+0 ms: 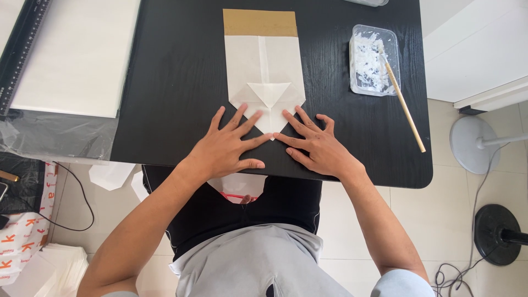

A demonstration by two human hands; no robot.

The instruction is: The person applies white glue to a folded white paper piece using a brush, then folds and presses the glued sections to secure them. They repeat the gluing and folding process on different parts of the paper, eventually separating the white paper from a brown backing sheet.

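spanning most of the view, black table (176, 110). at its centre lies white folded paper bag (264, 71), brown strip at far end. left hand (228, 146) and right hand (316, 146) pressing flat, fingers spread, on near folded point. clear tub (374, 60), brush (404, 104) to the right.

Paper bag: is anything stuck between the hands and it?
Nothing visible. The left hand and the right hand both lie flat on the paper bag's folded near end, fingers spread.

Matt white paper bag (264, 69) (brown strip on top), black wood-grain table (176, 82), clear glossy plastic tub (374, 60), wooden brush handle (406, 107)
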